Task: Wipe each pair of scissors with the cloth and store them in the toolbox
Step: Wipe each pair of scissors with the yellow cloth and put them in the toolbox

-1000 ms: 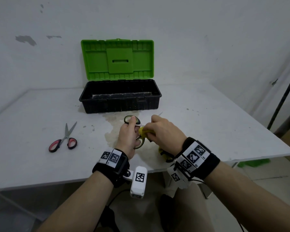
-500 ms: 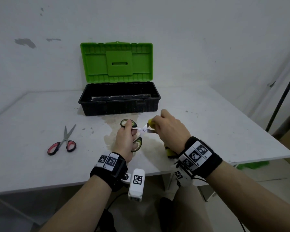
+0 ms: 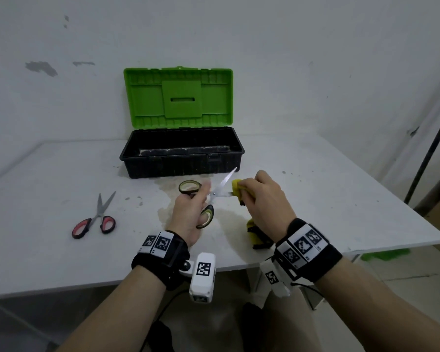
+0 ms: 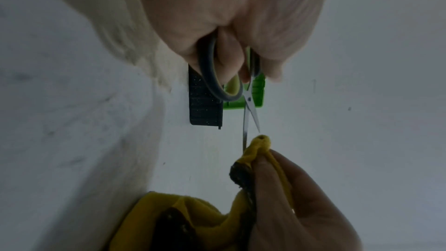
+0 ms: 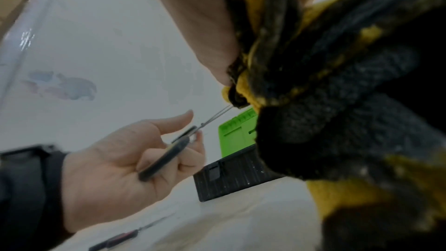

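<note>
Left hand (image 3: 188,217) grips the green-and-black-handled scissors (image 3: 203,199) by the handles, fingers curled through and around the loops, held above the table (image 3: 341,199) near the middle of its front edge. Blades spread apart: one points up toward the toolbox (image 3: 182,158), the other runs right into the cloth. In the left wrist view the same hand (image 4: 229,26) wraps the handle loop, and the scissors (image 4: 248,106) show two blades forming a narrow V.

Right hand (image 3: 262,201) pinches the yellow cloth (image 3: 236,190) around the lower blade, fingers clamped on the fabric; the rest of the cloth hangs under the wrist, yellow with dark patches. Left wrist view: right hand (image 4: 301,198) with cloth (image 4: 258,144) bunched over the blade tip.

Toolbox sits at the table's back edge, middle, black base open, green lid (image 3: 178,97) upright against the wall. Interior mostly dark, contents not readable.

Red-handled scissors (image 3: 97,219) lie flat toward the left side of the table, blades slightly apart, well apart from both hands.

A stain marks the table in front of the toolbox.
</note>
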{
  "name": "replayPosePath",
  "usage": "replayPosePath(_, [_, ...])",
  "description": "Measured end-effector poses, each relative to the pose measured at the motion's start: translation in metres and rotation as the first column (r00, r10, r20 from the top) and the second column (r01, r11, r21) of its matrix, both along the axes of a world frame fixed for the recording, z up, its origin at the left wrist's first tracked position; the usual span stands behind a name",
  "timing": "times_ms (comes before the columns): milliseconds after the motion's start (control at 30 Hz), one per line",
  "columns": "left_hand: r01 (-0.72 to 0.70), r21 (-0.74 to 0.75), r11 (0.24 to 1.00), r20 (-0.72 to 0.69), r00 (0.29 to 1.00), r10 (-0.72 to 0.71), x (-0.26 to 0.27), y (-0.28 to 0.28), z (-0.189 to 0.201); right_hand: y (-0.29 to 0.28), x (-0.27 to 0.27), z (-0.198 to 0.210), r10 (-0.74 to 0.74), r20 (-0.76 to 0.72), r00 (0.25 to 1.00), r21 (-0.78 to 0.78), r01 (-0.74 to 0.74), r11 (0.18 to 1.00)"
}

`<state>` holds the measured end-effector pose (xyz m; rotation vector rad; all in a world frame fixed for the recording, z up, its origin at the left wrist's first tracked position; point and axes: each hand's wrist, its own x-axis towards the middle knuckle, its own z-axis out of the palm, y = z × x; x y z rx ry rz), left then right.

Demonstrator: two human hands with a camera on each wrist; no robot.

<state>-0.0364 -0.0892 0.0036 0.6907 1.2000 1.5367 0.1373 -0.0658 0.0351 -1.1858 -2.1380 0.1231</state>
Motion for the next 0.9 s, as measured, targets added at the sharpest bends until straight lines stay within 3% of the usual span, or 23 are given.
replayPosePath(100, [0.084, -0.053, 0.995, -0.065, 0.994, -0.087, 0.002, 0.0, -0.007, -0.003, -0.002, 0.001, 0.031, -0.019, 0.999, 0.02, -0.03, 0.999])
replayPosePath(300, [0.197, -0.092, 0.976, -0.068, 0.977, -0.204, -0.003, 0.0, -0.017, -0.003, 0.0, 0.008, 0.069, -0.09, 0.994, 0.082, -0.061, 0.995])
replayPosePath(433, [0.154, -0.127, 0.98, -0.204, 0.963, -0.178, -0.003, 0.001, -0.012, -0.003, 0.001, 0.016, 0.067, -0.128, 0.99, 0.116, -0.052, 0.992])
replayPosePath(567, [0.146, -0.105, 0.984, -0.253, 0.953, -0.168, -0.006, 0.003, -0.01, -0.003, 0.002, 0.022, 0.063, -0.143, 0.988, 0.144, -0.042, 0.989])
replayPosePath(800, [0.235, -0.058, 0.97, -0.267, 0.933, -0.242, -0.01, 0.001, -0.007, -0.002, 0.004, 0.021, 0.039, -0.143, 0.989, 0.143, -0.019, 0.99])
replayPosePath(900, [0.278, -0.004, 0.961, -0.195, 0.942, -0.273, -0.013, 0.0, -0.003, -0.001, 0.005, 0.021, 0.026, -0.142, 0.99, 0.146, -0.005, 0.989])
